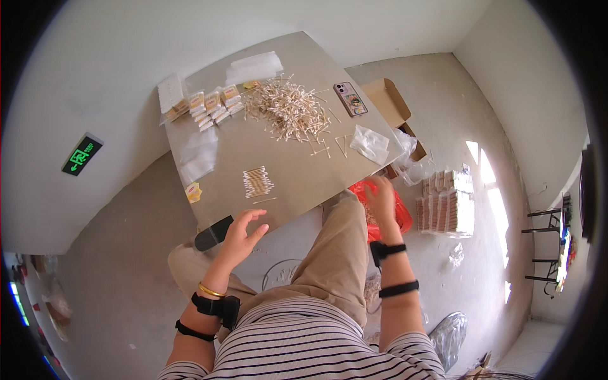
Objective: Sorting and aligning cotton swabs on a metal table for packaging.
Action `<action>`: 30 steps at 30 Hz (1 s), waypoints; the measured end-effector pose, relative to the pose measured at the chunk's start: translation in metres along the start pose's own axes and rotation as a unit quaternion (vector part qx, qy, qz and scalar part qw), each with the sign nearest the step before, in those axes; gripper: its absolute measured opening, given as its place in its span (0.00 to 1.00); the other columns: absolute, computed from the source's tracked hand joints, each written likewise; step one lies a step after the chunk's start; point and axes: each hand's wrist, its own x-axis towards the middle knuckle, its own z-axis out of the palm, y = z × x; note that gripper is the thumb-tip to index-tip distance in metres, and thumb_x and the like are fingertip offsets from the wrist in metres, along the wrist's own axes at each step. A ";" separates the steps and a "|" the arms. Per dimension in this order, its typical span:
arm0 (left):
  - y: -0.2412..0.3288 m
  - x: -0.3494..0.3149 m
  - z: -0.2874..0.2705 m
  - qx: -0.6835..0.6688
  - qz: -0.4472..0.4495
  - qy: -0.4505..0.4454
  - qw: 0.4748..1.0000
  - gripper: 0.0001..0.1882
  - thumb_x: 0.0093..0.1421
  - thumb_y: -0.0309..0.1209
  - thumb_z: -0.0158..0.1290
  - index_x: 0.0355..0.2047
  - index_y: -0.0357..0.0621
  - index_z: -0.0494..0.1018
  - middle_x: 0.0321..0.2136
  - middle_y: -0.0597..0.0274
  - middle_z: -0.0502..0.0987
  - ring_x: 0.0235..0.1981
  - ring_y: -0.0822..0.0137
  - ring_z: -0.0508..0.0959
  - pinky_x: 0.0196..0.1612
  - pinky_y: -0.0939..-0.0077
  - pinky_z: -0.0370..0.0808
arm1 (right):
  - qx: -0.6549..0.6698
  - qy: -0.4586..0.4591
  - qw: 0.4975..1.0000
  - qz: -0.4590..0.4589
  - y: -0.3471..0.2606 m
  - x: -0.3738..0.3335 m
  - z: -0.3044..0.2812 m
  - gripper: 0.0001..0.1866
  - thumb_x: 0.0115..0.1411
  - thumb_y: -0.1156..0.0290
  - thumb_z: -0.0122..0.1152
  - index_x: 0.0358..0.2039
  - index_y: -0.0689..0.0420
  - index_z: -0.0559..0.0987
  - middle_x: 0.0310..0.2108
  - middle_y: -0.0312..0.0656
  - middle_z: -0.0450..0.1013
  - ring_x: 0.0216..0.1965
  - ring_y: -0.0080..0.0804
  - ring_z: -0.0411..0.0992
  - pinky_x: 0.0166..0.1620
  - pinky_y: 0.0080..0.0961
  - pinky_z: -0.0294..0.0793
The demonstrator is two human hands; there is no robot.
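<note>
Left hand (238, 240), grip open, hovers at the worktop's (304, 174) near edge below lined-up cotton swabs (256, 182). Right hand (381, 201), grip unclear, is at a red bag (404, 218).

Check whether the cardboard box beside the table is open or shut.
Open: the cardboard box has a large flap folded out away from its body, and clear plastic shows at its opening.

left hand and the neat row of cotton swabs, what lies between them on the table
A single loose cotton swab lies between the left hand and the row, with bare tabletop around it, as the head view shows.
</note>
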 end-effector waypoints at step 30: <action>-0.051 0.066 0.010 0.015 -0.028 -0.018 0.999 0.17 0.63 0.31 0.58 0.51 0.40 0.74 0.48 0.54 0.76 0.50 0.58 0.76 0.54 0.68 0.71 | -0.178 -0.087 0.976 -0.086 -0.054 0.126 0.151 0.11 0.49 0.66 0.71 0.32 0.53 0.79 0.40 0.41 0.71 0.48 0.44 0.69 0.52 0.39 0.71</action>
